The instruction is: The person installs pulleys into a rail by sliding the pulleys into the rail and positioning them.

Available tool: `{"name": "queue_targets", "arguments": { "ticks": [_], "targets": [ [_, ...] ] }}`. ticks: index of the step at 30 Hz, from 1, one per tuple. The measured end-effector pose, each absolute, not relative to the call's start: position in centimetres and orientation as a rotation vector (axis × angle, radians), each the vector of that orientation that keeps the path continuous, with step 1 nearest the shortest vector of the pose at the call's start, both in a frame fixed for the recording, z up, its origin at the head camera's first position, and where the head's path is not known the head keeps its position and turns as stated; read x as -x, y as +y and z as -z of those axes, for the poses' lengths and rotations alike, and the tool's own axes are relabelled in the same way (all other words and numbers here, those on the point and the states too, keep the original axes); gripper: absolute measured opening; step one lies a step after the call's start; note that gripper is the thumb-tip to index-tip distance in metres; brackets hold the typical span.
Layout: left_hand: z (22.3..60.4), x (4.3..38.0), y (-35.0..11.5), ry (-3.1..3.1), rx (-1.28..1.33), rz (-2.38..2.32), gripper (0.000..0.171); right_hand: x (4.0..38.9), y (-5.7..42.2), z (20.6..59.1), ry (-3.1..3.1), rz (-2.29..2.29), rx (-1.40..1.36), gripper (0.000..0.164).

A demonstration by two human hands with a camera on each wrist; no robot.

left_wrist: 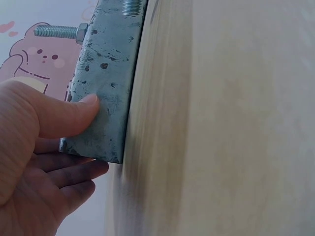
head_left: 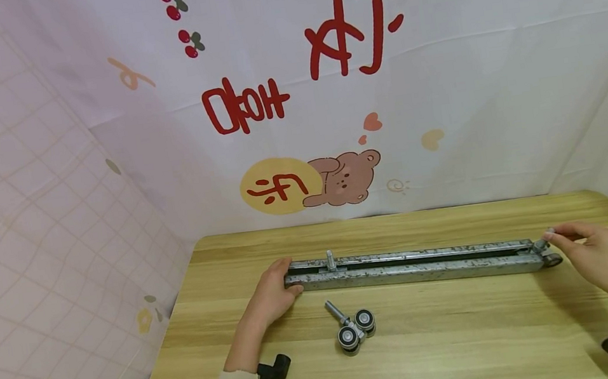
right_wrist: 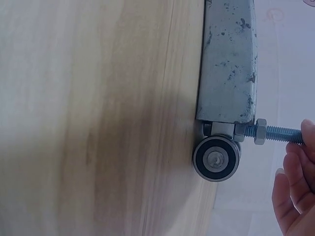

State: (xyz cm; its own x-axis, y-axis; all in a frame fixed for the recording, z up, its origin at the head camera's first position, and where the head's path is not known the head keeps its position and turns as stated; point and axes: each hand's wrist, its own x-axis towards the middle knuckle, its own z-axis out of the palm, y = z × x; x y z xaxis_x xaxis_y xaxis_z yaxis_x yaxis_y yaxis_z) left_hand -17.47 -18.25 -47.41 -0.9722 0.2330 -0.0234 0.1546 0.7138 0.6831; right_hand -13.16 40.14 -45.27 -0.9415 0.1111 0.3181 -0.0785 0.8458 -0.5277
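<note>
A grey, spotted metal channel rail (head_left: 424,272) with a slot along its top lies across the table. My left hand (head_left: 271,293) grips its left end, with the thumb on the near side wall. A threaded bolt (head_left: 330,260) with a hex nut stands up from the slot near that end. At the rail's right end, my right hand (head_left: 601,253) pinches the upright threaded bolt (right_wrist: 283,134) of a roller trolley (right_wrist: 216,158). In the right wrist view one black-rimmed wheel shows just outside the rail's end; part of the trolley is hidden behind the rail.
A second roller trolley (head_left: 357,330) with a long bolt lies on its side on the wooden table (head_left: 461,335), in front of the rail. Behind the table hangs a white printed cloth (head_left: 469,84). A black wrist mount (head_left: 274,369) sits on the left forearm.
</note>
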Motion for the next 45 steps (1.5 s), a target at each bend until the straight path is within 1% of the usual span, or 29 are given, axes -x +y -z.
{"name": "queue_targets", "arguments": {
  "ticks": [7,20,26,35,42,45],
  "targets": [
    [47.5,17.4,-18.3,2.805,-0.319,-1.109,0.069,13.1,39.8,45.2,-2.653,-0.842,-0.01,0.026],
    [47.5,17.4,-18.3,2.807,-0.329,-1.101,0.069,13.2,39.0,45.3,-2.641,-0.851,-0.041,0.025],
    [47.6,17.5,-18.3,2.803,-0.314,-1.106,0.07,13.3,38.5,45.4,-2.648,-0.851,-0.05,0.026],
    [47.7,17.5,-18.2,2.803,-0.309,-1.097,0.07,13.5,37.7,45.4,-2.625,-0.894,-0.061,0.023],
    [47.5,17.5,-18.2,2.801,-0.296,-1.104,0.071,13.6,36.8,45.3,-2.628,-0.919,-0.06,0.025],
    [47.5,17.5,-18.3,2.799,-0.293,-1.11,0.071,13.6,36.4,45.3,-2.615,-0.922,-0.079,0.024]
  ]
}}
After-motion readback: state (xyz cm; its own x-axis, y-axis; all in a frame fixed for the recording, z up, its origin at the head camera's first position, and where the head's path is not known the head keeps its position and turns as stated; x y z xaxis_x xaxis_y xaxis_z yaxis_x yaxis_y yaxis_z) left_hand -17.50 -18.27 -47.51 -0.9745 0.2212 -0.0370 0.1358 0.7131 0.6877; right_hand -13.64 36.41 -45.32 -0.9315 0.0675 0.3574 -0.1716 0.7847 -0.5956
